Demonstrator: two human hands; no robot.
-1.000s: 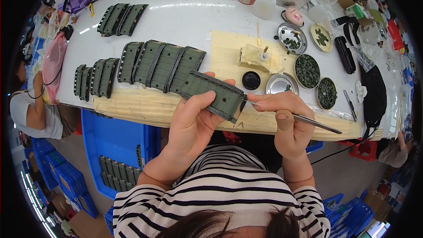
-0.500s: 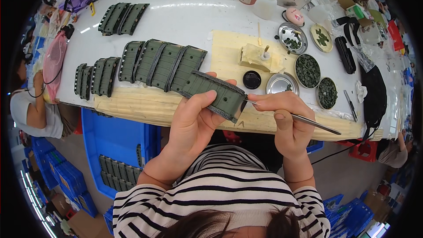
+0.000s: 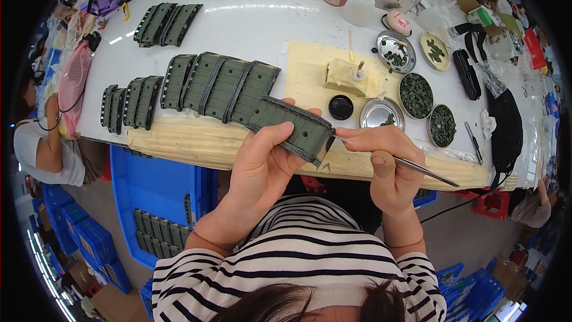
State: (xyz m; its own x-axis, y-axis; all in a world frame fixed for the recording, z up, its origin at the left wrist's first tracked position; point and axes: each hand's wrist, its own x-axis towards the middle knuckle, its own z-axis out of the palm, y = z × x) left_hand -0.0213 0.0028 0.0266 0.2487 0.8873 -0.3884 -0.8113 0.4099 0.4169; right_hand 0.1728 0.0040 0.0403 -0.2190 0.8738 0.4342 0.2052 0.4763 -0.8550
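Note:
My left hand (image 3: 260, 154) grips a green panel (image 3: 296, 130) from below, thumb on its face. The panel is ribbed, edged with dark trim and has small dark holes. Its far end overlaps or adjoins the row of similar green panels (image 3: 217, 85) lying on the table; I cannot tell if they are joined. My right hand (image 3: 390, 164) is closed around a slim metal tool (image 3: 428, 173) resembling tweezers. The tool's tip meets the panel's right end, partly hidden by the fingers. A black round cap (image 3: 341, 107) lies just beyond.
More green panels (image 3: 168, 25) lie at left. Tins of dark green chips (image 3: 416, 96), a metal dish (image 3: 381, 113) and a wrapped block (image 3: 350, 79) with upright pins stand beyond my right hand. A blue bin (image 3: 156, 186) holds panels below the table. Another person (image 3: 50, 152) sits at far left.
Almost nothing differs. My right hand and the metal tool have shifted very slightly left; the tip stays at the panel's right end. The panels on the table have shifted a hair.

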